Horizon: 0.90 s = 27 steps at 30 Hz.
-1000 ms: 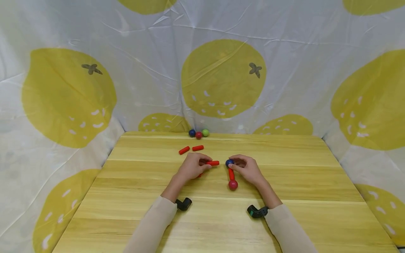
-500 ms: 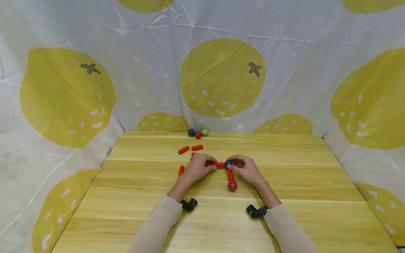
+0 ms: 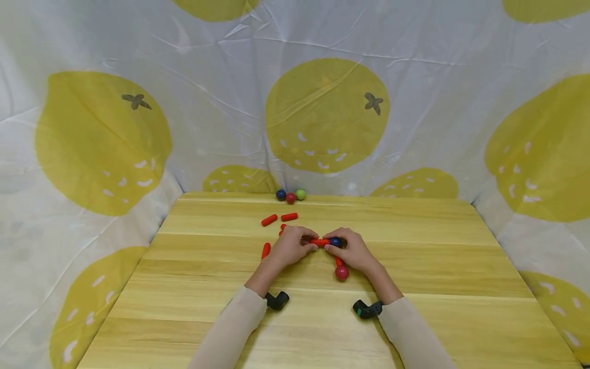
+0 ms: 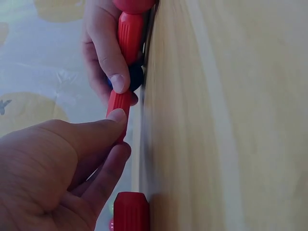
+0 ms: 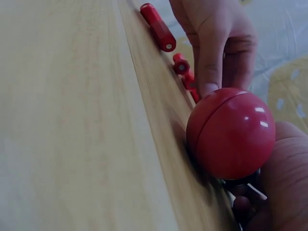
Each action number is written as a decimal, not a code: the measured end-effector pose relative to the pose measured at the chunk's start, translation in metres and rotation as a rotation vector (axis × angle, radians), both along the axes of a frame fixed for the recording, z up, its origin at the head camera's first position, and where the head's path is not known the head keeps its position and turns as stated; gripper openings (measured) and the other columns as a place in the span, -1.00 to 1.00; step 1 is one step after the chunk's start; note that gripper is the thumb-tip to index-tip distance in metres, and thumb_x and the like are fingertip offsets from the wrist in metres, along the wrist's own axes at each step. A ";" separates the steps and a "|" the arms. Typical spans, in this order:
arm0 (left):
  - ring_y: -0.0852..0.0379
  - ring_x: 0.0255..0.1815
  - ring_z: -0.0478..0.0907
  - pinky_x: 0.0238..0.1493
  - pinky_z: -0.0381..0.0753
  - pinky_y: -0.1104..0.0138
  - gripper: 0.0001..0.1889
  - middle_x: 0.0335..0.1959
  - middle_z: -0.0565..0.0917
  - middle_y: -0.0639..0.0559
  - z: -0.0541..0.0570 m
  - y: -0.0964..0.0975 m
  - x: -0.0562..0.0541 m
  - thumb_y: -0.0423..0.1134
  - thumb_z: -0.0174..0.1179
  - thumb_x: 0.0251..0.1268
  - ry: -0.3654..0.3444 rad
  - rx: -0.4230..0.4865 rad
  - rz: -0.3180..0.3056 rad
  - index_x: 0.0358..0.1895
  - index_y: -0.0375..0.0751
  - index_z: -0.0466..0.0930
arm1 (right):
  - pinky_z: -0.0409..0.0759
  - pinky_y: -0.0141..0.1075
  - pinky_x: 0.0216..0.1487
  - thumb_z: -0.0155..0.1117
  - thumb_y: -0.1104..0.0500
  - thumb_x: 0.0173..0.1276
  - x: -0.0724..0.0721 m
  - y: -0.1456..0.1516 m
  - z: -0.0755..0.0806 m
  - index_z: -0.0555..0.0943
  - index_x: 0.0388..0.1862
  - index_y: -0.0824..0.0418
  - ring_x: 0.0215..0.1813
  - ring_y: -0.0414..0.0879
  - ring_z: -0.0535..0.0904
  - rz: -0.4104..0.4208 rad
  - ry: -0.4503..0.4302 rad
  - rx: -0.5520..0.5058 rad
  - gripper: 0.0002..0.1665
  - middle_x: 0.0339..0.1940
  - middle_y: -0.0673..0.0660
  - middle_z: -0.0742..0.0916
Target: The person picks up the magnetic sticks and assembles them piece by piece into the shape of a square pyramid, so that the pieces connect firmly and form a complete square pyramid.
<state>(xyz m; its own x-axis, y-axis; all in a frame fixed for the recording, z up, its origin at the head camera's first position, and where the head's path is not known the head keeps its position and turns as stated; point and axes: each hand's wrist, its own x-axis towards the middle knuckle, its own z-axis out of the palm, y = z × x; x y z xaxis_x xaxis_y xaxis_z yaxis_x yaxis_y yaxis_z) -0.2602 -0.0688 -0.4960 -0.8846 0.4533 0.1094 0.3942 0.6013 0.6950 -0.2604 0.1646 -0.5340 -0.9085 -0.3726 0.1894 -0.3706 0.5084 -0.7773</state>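
My left hand (image 3: 289,247) pinches the left end of a red magnetic rod (image 3: 321,242) between thumb and fingers. The rod's other end touches a dark blue ball (image 3: 336,242). At that end my right hand (image 3: 354,252) grips the rod, its thumb tip beside the ball, as the left wrist view also shows on the ribbed rod (image 4: 118,102). A second red rod (image 3: 339,261) runs from the blue ball toward the near side and ends in a dark red ball (image 3: 341,273). In the right wrist view this red ball (image 5: 231,134) hides most of the join.
Loose red rods lie to the left, among them one by the left wrist (image 3: 266,250) and two farther back, a slanted rod (image 3: 269,220) and a flatter rod (image 3: 289,217). Blue (image 3: 281,195), red (image 3: 290,198) and green (image 3: 301,194) balls sit at the table's back edge, before a lemon-print cloth.
My left hand has moved right, bringing its rod against the blue ball and uncovering loose rods behind it. My right fingers have shifted left from the blue ball onto the rod's end.
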 end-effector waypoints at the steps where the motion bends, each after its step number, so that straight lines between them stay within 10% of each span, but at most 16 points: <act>1: 0.16 -0.10 0.77 -0.01 0.75 0.32 -0.75 -0.03 0.80 -0.03 0.000 -0.001 0.000 -0.25 0.43 0.31 0.001 0.001 0.002 0.02 -0.19 0.79 | 0.55 -0.06 0.19 0.47 0.05 0.37 0.000 0.000 0.000 0.77 0.05 -0.03 0.10 -0.04 0.62 -0.004 -0.004 -0.002 -0.72 0.00 -0.03 0.78; 13: 0.06 -0.09 0.77 0.01 0.77 0.22 -0.69 -0.02 0.80 -0.05 0.007 -0.035 -0.016 -0.15 0.43 0.33 0.047 0.055 0.112 0.05 -0.23 0.78 | 0.61 -0.28 0.04 0.48 0.04 0.37 0.005 0.011 -0.001 0.77 0.04 -0.07 0.00 -0.08 0.64 -0.036 -0.067 -0.062 -0.73 0.03 -0.02 0.78; 27: -0.33 0.37 0.48 0.39 0.50 -0.10 -0.52 0.35 0.56 -0.28 0.024 -0.080 -0.089 -0.22 0.38 0.36 0.084 -0.057 0.238 0.31 -0.24 0.61 | 0.60 -0.34 -0.06 0.48 0.08 0.36 0.007 0.011 -0.003 0.77 0.02 -0.05 -0.06 -0.06 0.62 -0.063 -0.066 -0.079 -0.74 0.01 0.04 0.78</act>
